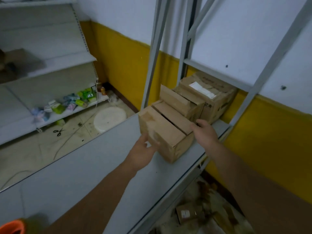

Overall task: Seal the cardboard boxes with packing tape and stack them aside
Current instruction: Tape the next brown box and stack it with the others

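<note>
1. Head view: the nearest cardboard box [166,132] sits on the grey shelf [84,174], flaps folded down with a dark gap between them.
2. The left hand [143,150] presses its near side with spread, blurred fingers.
3. The right hand [206,132] touches its right end; I cannot tell its finger curl.
4. Two more boxes [183,102] stand just behind.

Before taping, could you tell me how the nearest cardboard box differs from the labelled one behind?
The nearest box has gaping flaps; the labelled box bears a white label. Left hand and right hand touch the nearest box, not the labelled box. Both are brown cardboard.
</note>
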Available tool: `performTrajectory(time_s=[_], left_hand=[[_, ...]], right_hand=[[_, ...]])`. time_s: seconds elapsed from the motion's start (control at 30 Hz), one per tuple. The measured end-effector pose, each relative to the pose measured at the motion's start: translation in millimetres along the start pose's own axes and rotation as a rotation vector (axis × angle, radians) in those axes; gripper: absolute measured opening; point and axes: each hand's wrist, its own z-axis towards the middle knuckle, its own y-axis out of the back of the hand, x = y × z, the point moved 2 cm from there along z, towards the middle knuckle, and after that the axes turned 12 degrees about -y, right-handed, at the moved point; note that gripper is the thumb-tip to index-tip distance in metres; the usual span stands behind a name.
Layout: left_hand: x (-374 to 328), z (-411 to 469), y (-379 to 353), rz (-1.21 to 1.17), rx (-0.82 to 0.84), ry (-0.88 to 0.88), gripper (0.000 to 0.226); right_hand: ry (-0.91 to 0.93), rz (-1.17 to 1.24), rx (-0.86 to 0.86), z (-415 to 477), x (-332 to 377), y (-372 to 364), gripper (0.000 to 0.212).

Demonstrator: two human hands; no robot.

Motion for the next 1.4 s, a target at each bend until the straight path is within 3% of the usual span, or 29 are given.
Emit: performTrajectory(time_s=[0.1, 0.3, 0.4, 0.5, 0.67, 0.77, 1.0, 1.23, 1.33, 1.4], left_hand=[[2, 17, -14, -0.175, -0.055, 0.026, 0.072], [19, 28, -30, -0.319, -0.267, -0.057, 0.062], [26, 33, -26, -0.392, -0.354, -0.032, 0.054], [31, 26, -18, -0.443, -0.438, 0.038, 0.067], [22, -9, 5, -0.420, -0.669, 0.064, 0.071], [18, -42, 23, -0.384, -0.806, 0.032, 0.071], [14, -140, 77, -0.327, -1.101, -0.025, 0.065], [47, -278, 137, -0.298, -1.276, 0.008, 0.073], [72, -350, 163, -0.284, -1.306, 0.031, 0.074], [88, -399, 182, -0.271, -1.325, 0.048, 0.074]], right_hand=[[-0.035, -0.009, 0.062, 10, -3, -4, 0.048], [0.059, -0.108, 0.139, 13, -5, -23, 0.041], [0.108, -0.053, 0.188, 9, -7, -41, 0.025], [0.114, 0.039, 0.329, 1, -2, -56, 0.008], [0.193, 0.038, 0.454, -12, 15, -80, 0.018], [0.224, 0.072, 0.541, -36, 19, -105, 0.034], [0.399, 0.017, 0.784, -125, 28, -165, 0.027], [0.538, -0.055, 0.940, -254, 9, -241, 0.051], [0.533, -0.061, 0.986, -324, -15, -278, 0.045], [0.519, -0.062, 1.031, -371, -31, -301, 0.030]])
